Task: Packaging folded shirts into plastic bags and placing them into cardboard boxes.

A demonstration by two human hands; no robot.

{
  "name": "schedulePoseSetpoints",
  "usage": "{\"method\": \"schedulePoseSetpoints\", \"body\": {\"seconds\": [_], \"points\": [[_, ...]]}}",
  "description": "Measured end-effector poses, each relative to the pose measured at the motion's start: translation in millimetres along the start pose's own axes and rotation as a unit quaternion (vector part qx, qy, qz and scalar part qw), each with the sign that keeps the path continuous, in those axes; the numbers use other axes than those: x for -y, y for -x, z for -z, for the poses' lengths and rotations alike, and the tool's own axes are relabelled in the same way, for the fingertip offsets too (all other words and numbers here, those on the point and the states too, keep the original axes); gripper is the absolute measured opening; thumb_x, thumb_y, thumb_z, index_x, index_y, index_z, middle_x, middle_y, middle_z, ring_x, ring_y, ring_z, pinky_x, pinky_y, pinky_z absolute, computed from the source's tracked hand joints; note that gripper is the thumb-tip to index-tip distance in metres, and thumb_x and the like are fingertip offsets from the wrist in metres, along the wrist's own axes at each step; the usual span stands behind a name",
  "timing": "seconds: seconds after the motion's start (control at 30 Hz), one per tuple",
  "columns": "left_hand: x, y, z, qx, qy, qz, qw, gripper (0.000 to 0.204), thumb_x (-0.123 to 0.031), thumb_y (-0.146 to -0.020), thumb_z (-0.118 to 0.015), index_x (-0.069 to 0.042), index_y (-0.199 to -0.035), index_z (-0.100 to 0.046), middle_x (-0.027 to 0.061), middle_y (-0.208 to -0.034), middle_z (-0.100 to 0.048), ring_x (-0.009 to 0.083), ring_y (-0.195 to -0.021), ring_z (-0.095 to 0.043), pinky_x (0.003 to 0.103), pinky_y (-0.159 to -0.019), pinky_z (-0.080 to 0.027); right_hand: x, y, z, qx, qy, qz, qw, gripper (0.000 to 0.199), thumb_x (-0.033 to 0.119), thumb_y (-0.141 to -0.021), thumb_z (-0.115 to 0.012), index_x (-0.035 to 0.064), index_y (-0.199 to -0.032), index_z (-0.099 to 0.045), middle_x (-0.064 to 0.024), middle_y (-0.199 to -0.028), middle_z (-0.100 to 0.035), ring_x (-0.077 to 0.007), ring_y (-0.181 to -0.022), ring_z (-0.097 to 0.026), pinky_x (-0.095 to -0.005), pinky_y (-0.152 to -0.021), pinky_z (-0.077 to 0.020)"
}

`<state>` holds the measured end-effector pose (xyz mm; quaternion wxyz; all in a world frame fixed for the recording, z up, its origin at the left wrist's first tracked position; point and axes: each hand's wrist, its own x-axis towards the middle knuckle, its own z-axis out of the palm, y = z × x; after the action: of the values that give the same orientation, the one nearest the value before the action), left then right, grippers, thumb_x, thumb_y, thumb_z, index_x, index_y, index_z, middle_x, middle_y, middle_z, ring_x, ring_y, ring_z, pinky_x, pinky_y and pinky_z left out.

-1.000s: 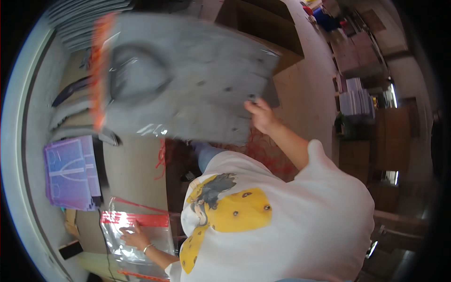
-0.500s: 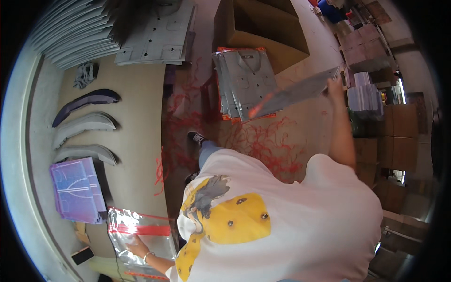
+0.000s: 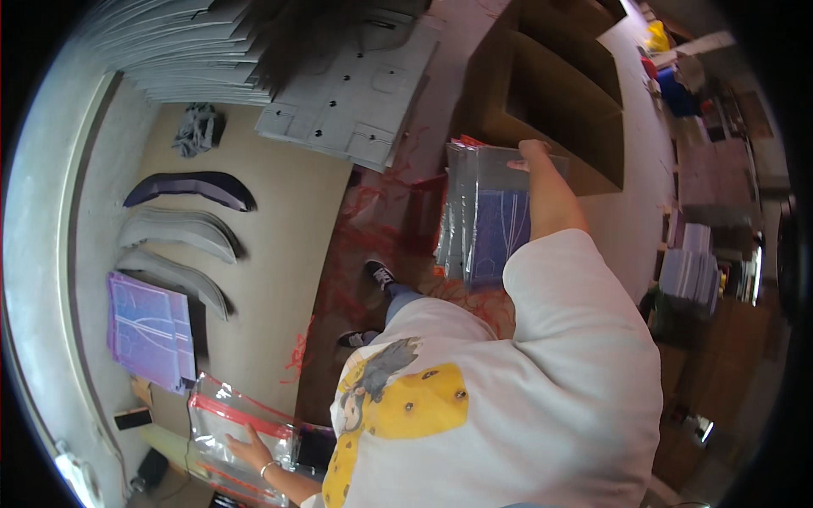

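My right hand (image 3: 532, 155) grips the upper edge of a clear-bagged shirt (image 3: 501, 233), whose upper side shows grey and a purple-blue printed sheet. It lies over a stack of bagged shirts (image 3: 454, 207), edges showing at its left. At the table's near end my left hand (image 3: 251, 449) rests with fingers spread on clear plastic bags (image 3: 222, 391) that have a red strip. Beyond that hand lies a pile of purple-blue printed sheets (image 3: 152, 334).
On the table (image 3: 284, 220) lie curved grey collar pieces (image 3: 178, 233), a dark one (image 3: 190, 188) and a crumpled grey cloth (image 3: 196, 131). Folded grey shirts (image 3: 347, 85) are stacked at its far end. An opened cardboard box (image 3: 483, 93) stands beyond the bagged stack. Red strips (image 3: 356, 212) litter the floor.
My right hand has swung left and forward, bringing the bagged shirt from the right side onto the stack. My left hand stays on the plastic bags. The view has shifted.
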<state>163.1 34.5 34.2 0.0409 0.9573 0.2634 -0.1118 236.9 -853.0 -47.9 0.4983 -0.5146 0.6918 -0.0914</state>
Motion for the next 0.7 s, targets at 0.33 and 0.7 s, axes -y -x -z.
{"method": "schedulePoseSetpoints", "body": {"seconds": [0.33,0.7], "points": [[-205,36,40,-0.113,0.159,-0.252,0.948,0.052,-0.017,-0.082,-0.066,-0.002,-0.128,-0.048,0.0215,-0.142,-0.035,0.0382,-0.132,-0.033,0.045,-0.107,-0.028,72,74,-185,0.271,0.033,0.21,0.939,0.035,0.029,-0.082,-0.071,0.0032,-0.099,-0.057,-0.0075,-0.088,-0.062,-0.0149,-0.067,-0.061,-0.0275,-0.062,-0.0509],[-308,44,31,0.197,0.511,-0.281,0.788,0.062,-0.014,-0.083,-0.068,-0.006,-0.136,-0.037,0.011,-0.142,-0.04,0.0245,-0.132,-0.037,0.041,-0.105,-0.033,61,247,-3,0.375,-0.076,0.364,0.849,0.057,0.006,-0.076,-0.066,-0.0017,-0.129,-0.046,-0.0112,-0.119,-0.056,-0.0197,-0.107,-0.054,-0.0327,-0.092,-0.0418]]}}
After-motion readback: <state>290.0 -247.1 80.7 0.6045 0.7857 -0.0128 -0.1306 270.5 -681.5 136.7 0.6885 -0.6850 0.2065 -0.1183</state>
